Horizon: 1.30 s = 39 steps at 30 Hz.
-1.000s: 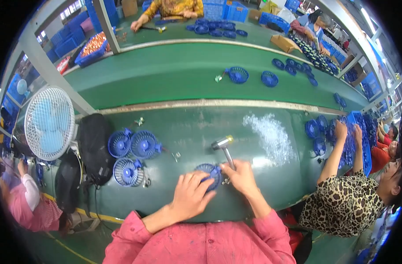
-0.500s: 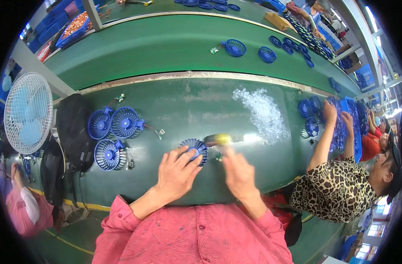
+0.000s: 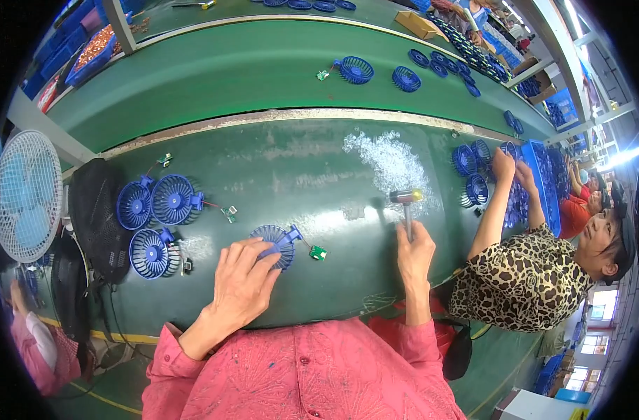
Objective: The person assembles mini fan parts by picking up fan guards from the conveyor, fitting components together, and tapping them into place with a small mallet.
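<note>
A round blue slatted fan housing (image 3: 283,253) lies on the green workbench before me. The fingers of my left hand (image 3: 242,281) curl over its left side, holding it against the bench. From its short neck a wire leads to a small green circuit board (image 3: 318,253) on the right. My right hand (image 3: 415,257) is closed round the handle of a small hammer (image 3: 406,198), its head part metal, part yellow. The hammer is raised to the right of the housing, near a scattered pile of small clear pieces (image 3: 393,164).
More blue fan housings (image 3: 172,199) with wired boards lie at left, beside a black bag (image 3: 99,217) and a white fan (image 3: 26,196). A green conveyor (image 3: 228,91) carries housings beyond. At right, a co-worker in leopard print (image 3: 522,280) reaches toward a blue bin (image 3: 543,185).
The hammer has moved away from the housing, to the right. My left hand has shifted slightly left with the housing, which now shows its neck and board on the right.
</note>
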Each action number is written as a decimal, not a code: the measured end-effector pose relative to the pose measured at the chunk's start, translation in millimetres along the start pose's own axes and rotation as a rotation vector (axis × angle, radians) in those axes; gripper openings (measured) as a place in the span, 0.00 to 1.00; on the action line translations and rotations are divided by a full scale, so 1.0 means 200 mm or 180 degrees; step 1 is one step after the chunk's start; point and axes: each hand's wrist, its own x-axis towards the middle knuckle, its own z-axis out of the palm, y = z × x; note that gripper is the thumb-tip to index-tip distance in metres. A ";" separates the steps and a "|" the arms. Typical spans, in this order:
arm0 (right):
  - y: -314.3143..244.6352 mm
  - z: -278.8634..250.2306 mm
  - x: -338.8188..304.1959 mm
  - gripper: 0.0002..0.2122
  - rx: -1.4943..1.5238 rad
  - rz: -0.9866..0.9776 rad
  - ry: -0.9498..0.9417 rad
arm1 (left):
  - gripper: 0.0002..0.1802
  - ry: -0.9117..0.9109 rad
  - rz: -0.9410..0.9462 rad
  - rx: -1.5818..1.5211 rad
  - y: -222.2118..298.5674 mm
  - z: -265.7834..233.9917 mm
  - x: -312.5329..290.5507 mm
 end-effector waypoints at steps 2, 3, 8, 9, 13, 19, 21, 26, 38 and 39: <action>0.03 0.01 0.01 0.09 -0.0398 -0.0475 -0.0133 | 0.18 0.0001 0.0003 0.0021 0.01 0.00 0.01; 0.02 0.03 0.01 0.08 -0.0364 -0.0501 -0.0116 | 0.18 0.0004 -0.0015 0.0027 0.01 0.00 0.01; -0.04 0.07 0.04 0.08 -0.0362 -0.0562 -0.0143 | 0.19 0.0073 0.0017 0.0077 0.01 0.01 0.02; -0.06 0.09 0.05 0.08 -0.0314 -0.0751 -0.0107 | 0.19 0.0050 -0.0019 0.0035 0.02 0.01 0.04; -0.25 0.12 0.03 0.07 0.0470 -0.0142 -0.0583 | 0.29 0.0005 -0.0103 0.0218 0.01 0.01 0.06; -0.51 0.16 0.03 0.06 0.2958 0.1498 -0.2117 | 0.43 -0.0219 -0.0503 0.0550 -0.01 0.03 0.10; -0.50 0.16 0.04 0.07 0.3318 0.1662 -0.2609 | 0.43 -0.0237 -0.0596 0.0143 -0.01 0.03 0.10; -0.45 0.22 0.02 0.08 0.3739 0.1927 -0.3073 | 0.43 -0.0108 -0.0359 -0.0684 -0.01 0.01 0.11; -0.48 0.25 -0.03 0.12 0.3801 0.1913 -0.3479 | 0.43 -0.0097 -0.0298 -0.1104 -0.02 0.03 0.13; -0.48 0.24 -0.03 0.12 0.3805 0.1901 -0.3488 | 0.43 -0.0092 -0.0331 -0.1161 -0.02 0.03 0.13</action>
